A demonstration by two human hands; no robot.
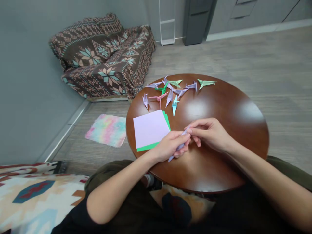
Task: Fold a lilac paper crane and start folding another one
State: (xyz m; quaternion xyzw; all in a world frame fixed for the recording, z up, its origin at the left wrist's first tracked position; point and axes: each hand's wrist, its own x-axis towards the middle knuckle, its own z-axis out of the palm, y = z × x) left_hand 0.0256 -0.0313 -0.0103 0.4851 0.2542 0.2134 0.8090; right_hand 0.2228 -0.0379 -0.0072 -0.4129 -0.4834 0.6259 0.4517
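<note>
My left hand [170, 146] and my right hand [209, 132] meet over the round brown table [219, 107], both pinching a narrow folded lilac paper piece [180, 146]. One end of the piece pokes out below my left hand, the other shows between the fingertips. Just left of my hands lies a stack of square paper sheets [150, 129], lilac on top with green edges under it. Several folded paper cranes [173, 89] in lilac, green, pink and blue are scattered at the far side of the table.
A sofa with a patterned brown throw [104, 55] stands at the back left by the grey wall. A pastel mat [107, 130] lies on the wood floor left of the table. A patterned rug [31, 191] shows at lower left. White rack and grey cabinets stand behind.
</note>
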